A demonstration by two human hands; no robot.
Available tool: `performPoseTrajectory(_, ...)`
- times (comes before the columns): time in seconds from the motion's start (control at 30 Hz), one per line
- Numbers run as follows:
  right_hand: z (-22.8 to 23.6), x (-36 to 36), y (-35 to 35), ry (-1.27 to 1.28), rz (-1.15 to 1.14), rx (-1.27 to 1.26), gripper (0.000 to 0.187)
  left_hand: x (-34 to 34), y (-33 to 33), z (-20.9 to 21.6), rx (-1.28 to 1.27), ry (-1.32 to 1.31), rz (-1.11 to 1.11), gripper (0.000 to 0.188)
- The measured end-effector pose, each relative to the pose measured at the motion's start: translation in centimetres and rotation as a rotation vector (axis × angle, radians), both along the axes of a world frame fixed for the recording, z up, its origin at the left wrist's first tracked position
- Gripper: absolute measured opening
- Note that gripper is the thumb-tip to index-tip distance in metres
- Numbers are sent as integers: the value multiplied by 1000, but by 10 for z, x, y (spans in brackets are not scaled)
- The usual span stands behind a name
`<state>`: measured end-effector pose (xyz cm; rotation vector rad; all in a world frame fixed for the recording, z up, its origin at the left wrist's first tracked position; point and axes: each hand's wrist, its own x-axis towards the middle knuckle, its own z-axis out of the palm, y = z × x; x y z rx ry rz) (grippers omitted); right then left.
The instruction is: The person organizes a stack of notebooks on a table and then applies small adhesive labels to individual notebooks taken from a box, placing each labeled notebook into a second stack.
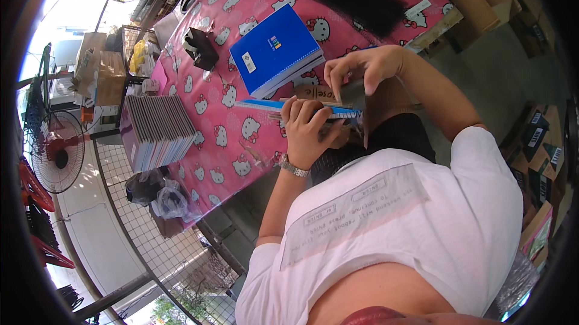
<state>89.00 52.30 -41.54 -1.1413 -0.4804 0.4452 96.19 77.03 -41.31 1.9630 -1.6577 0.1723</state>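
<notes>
Looks to me like a steady-and-work step: the left hand (307, 123) is pinching a blue notebook (262, 105) around mid-frame, fingers wrapping over the top and thumb pressing from below. The right hand (375, 67) is hovering just above the notebook's right end, fingers loosely curling, thumb standing apart from them; I'm not making out anything in it. I'm guessing the next move is calling for those right fingertips to come down on the white coil-like edge (347, 114) while the left grip is keeping the pages from fanning.

As for pointing, the notebook is sitting nearly edge-on, its longest visible line running left to right and dipping slightly rightward. The plain blue corner is pointing at the left of the frame, toward the pink-covered desk (232, 171), and the coil-like edge is facing right.
</notes>
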Motion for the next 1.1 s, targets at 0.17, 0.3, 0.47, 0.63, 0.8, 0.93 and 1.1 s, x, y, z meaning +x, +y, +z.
performPoseTrajectory(0.17,-16,-8,-5,80,-591,-302,53,-14,-7,18,-17,28,40,24)
performPoseTrajectory(0.3,-83,12,-38,-260,-1226,-1488,50,-16,-11,20,30,47,-9,23)
performPoseTrajectory(0.47,-33,-5,-6,-337,-880,-1180,35,-10,-4,8,21,62,23,21)
performPoseTrajectory(0.63,47,-76,44,-297,-649,-1103,32,-13,-8,6,-19,50,31,22)
performPoseTrajectory(0.8,47,-73,47,154,-632,-643,25,-21,-10,12,14,10,48,20)
performPoseTrajectory(0.93,-46,-22,-13,-56,-1045,-888,41,-16,-4,11,44,3,-16,16)
performPoseTrajectory(1.1,-133,29,-28,-230,-1165,-1869,53,-19,-3,16,70,53,-32,14)
